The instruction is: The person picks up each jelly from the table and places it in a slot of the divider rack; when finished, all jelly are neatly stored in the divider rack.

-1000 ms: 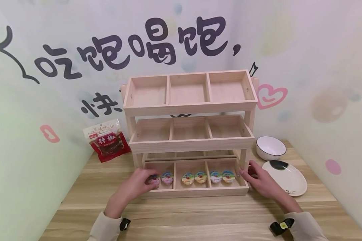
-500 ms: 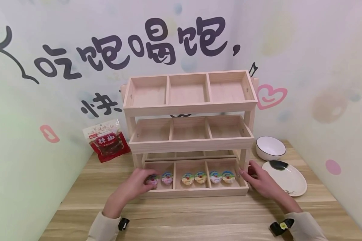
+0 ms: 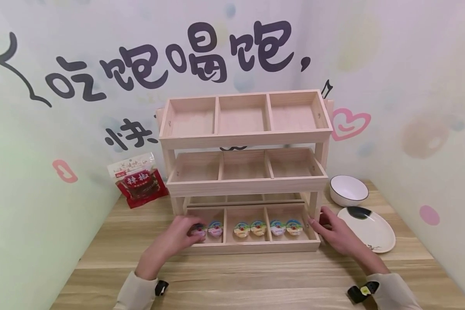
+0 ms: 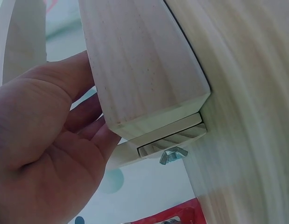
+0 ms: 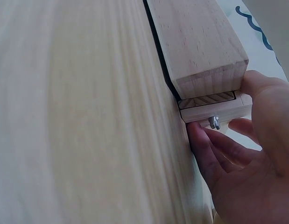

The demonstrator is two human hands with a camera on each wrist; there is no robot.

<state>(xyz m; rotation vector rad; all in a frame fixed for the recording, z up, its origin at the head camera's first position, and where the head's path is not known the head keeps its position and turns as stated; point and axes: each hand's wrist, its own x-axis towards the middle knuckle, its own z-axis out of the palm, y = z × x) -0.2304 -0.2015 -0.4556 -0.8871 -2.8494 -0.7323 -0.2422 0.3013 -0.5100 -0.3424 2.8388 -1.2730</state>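
In the head view, a three-tier wooden rack (image 3: 243, 138) stands on the table. Small jelly cups with printed lids lie in its bottom tray, two per compartment. My left hand (image 3: 178, 232) reaches over the front of the bottom left compartment, its curled fingers on the leftmost jelly cup (image 3: 199, 230), which they partly cover. The left wrist view shows those fingers (image 4: 83, 114) passing behind the tray's front board (image 4: 144, 65), which hides the cup. My right hand (image 3: 335, 230) grips the rack's right end, thumb at the tray edge and fingers (image 5: 219, 149) beside a wing nut (image 5: 214, 122).
A red and white snack pouch (image 3: 140, 181) leans at the wall left of the rack. To the right stand a white bowl (image 3: 348, 190) and an oval plate (image 3: 372, 230) with a dark patch. Walls close in the wooden table (image 3: 252, 280) on the sides and back.
The leftmost jelly cup shifted slightly left under my left fingers, then back right. My right hand has stayed at the rack's end.
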